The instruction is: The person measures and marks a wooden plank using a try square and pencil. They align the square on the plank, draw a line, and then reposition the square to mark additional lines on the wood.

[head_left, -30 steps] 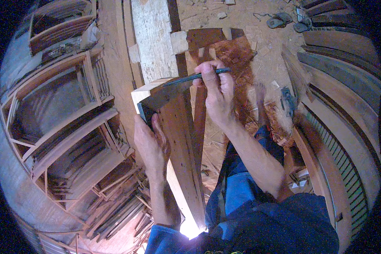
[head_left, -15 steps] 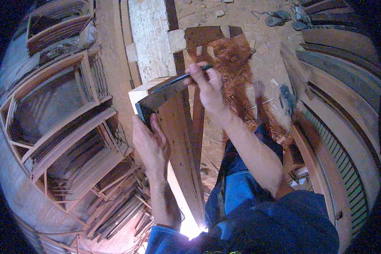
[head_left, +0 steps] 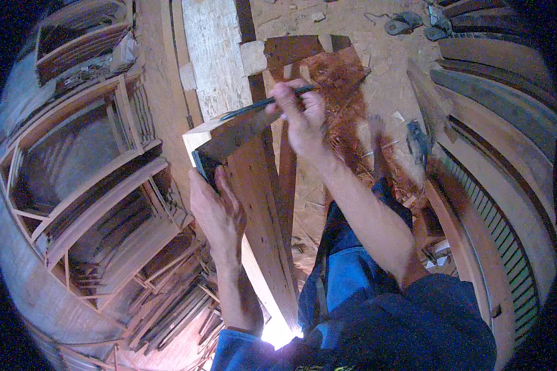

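A long wooden beam (head_left: 257, 198) runs away from my body, its pale far end in front of me. My left hand (head_left: 218, 201) is closed round the dark stock of a try square (head_left: 207, 168) and presses it to the beam's left edge. The square's blade lies across the beam near its far end. In my right hand (head_left: 300, 123) a long dark pencil (head_left: 249, 109) is pinched, slanting down to the left. Its tip rests at the beam along the far side of the blade, or just above; I cannot tell which.
Beyond the beam lies a whitish plank (head_left: 213, 55) with wooden blocks beside it. Reddish shavings (head_left: 337, 93) cover the floor at right. A dark hand tool (head_left: 418, 143) lies there. Wooden frames (head_left: 83, 151) stand at left, and curved boards (head_left: 495, 93) lean at right.
The beam, square and both hands appear slightly further left and up in view. My right hand has shifted a little along with the pencil; both grips stay the same.
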Demonstrator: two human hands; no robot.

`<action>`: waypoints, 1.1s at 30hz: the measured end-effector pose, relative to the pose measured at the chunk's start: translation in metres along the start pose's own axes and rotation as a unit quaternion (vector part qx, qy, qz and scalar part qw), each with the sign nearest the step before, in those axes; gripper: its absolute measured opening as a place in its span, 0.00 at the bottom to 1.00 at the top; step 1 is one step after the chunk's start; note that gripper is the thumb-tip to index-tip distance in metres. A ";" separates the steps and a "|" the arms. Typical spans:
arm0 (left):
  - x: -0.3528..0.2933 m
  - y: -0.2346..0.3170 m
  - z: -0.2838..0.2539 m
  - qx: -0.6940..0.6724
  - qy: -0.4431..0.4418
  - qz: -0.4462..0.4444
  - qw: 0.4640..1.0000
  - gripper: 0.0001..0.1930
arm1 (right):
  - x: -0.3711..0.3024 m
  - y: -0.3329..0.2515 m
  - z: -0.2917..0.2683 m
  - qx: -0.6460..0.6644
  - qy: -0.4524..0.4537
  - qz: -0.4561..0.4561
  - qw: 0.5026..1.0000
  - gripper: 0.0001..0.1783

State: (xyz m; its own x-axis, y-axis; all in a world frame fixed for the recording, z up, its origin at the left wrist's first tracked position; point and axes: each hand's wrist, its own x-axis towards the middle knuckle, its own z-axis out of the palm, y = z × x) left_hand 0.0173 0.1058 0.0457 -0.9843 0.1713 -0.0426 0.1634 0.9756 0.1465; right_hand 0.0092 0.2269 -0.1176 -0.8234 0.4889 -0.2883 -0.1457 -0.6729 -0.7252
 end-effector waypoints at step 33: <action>-0.025 -0.018 -0.007 -0.021 -0.057 -0.071 0.996 0.12 | -0.028 0.000 -0.084 -0.120 0.198 0.102 0.967 0.22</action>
State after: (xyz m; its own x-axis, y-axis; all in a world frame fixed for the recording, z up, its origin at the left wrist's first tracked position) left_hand 0.0385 0.0832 0.0507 -0.9828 0.0494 -0.1777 0.0184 0.9849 0.1721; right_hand 0.0786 0.2597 -0.1626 -0.5394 0.5663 -0.6232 0.1680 -0.6528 -0.7387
